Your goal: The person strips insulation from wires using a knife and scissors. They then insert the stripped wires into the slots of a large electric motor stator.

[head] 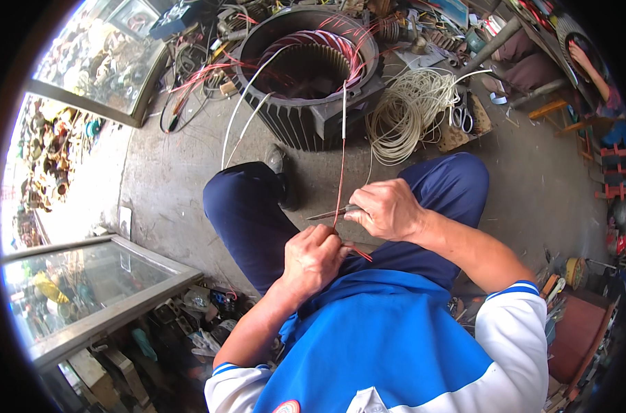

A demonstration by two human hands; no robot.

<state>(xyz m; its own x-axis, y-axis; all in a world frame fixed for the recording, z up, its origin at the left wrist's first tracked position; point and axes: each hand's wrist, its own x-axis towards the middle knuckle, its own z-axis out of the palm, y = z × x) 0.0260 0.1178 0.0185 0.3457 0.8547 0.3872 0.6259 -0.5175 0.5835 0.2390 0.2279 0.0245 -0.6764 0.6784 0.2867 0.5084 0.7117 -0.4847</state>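
My left hand [313,256] grips the end of a red wire bundle [340,170], whose tips poke out to the right of the fingers. The bundle runs up, taut, into a white insulating sleeve [344,109] at the rim of a finned motor stator [297,121]. Red and white windings [338,41] line the stator's inside. My right hand [385,209] is closed around the handle of a thin pointed blade [325,214], probably a knife. That blade crosses the wires just above my left hand. Whether it touches them I cannot tell.
Right of the stator lie a coil of pale sleeving [411,113] and scissors [461,120] on a piece of board. Glass-paned wooden frames [106,289] stand at the left. Loose red leads [204,77] hang off the stator. Another person's hand [580,54] shows at upper right.
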